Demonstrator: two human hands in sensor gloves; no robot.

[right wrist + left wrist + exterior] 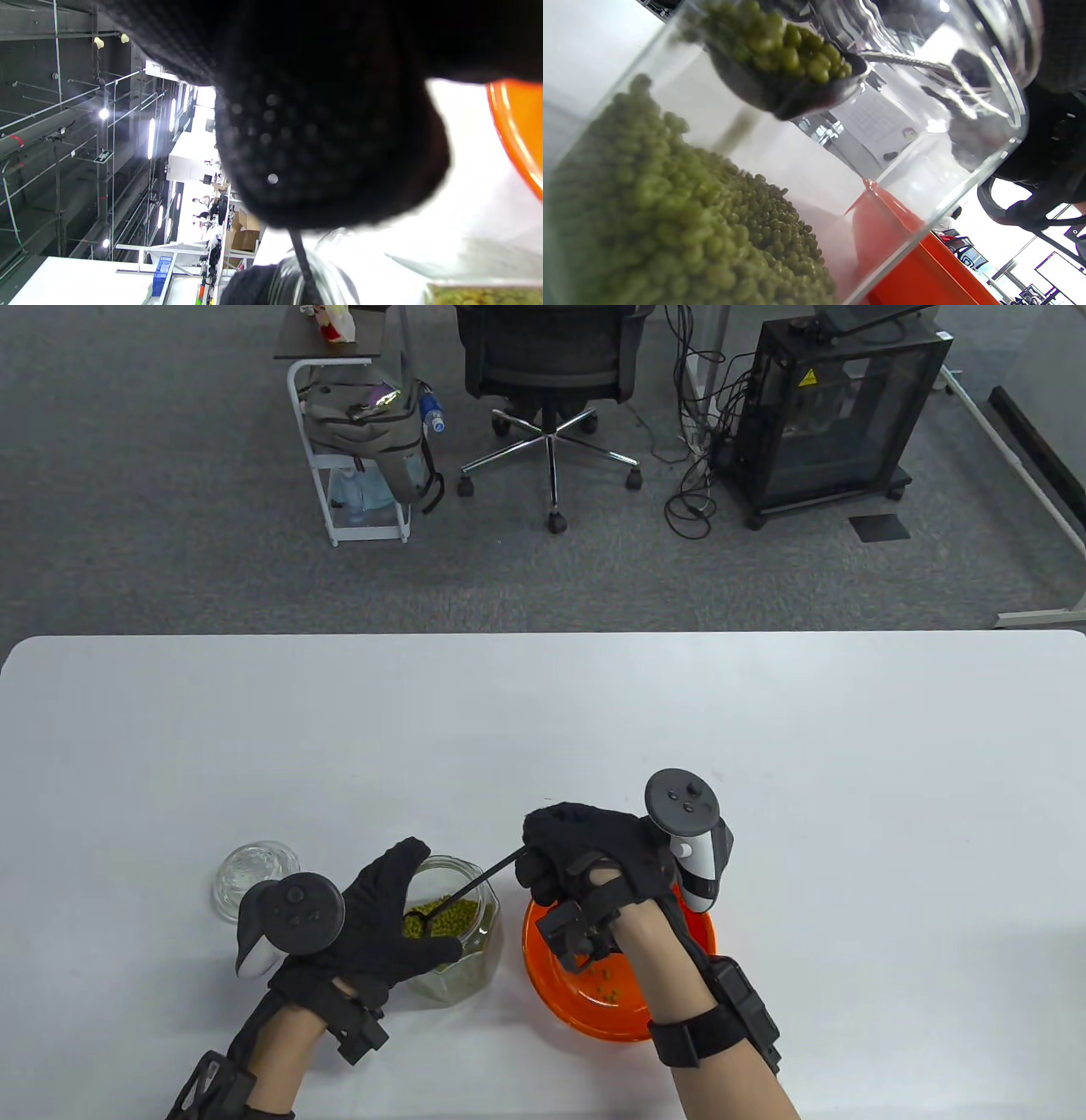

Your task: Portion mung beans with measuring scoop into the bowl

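Note:
A clear glass jar (462, 937) of green mung beans (454, 912) stands near the table's front edge. My left hand (382, 920) grips the jar from its left side. My right hand (581, 844) holds the thin black handle of the measuring scoop (418, 923), whose cup sits inside the jar mouth heaped with beans. The left wrist view shows the loaded scoop (785, 72) lifted above the bean pile (683, 220). An orange bowl (551, 997) sits just right of the jar, under my right wrist, with a few beans (607, 984) in it.
The jar's glass lid (253, 878) lies on the table left of my left hand. The white table (594, 729) stretches far and to both sides. Beyond it stand an office chair (551, 356), a cart and a black cabinet.

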